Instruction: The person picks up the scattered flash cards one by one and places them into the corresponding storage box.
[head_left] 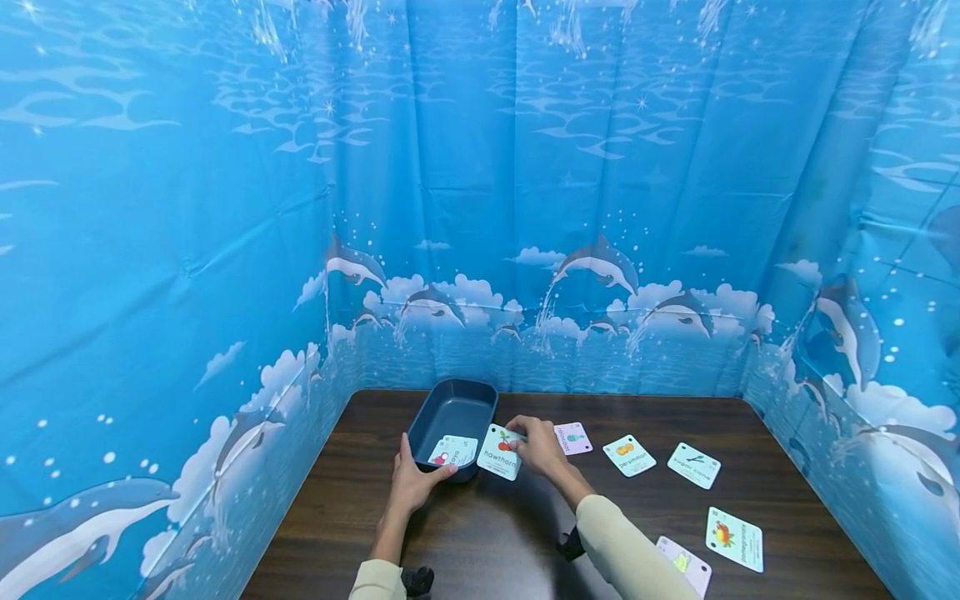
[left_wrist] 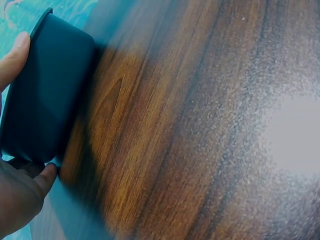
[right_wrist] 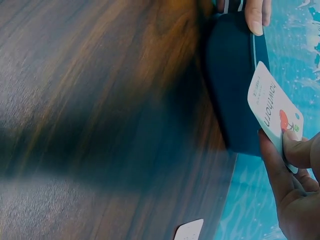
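Note:
In the head view a dark blue rectangular tray stands at the left of the table. My left hand grips its near left corner, with the thumb over the rim and a fingertip low on the wall. A pale green card with a pink fruit lies at the tray's near end. My right hand pinches the hawthorn card between thumb and fingers, beside the tray's right rim. The card's printed face, with red fruit, tilts upward; in the right wrist view it overlaps the tray wall.
To the right on the brown wooden table lie a purple raincoat card, a persimmon card, a sugar cane card, a green card with red-yellow fruit and another purple card. A blue dolphin curtain encloses the table.

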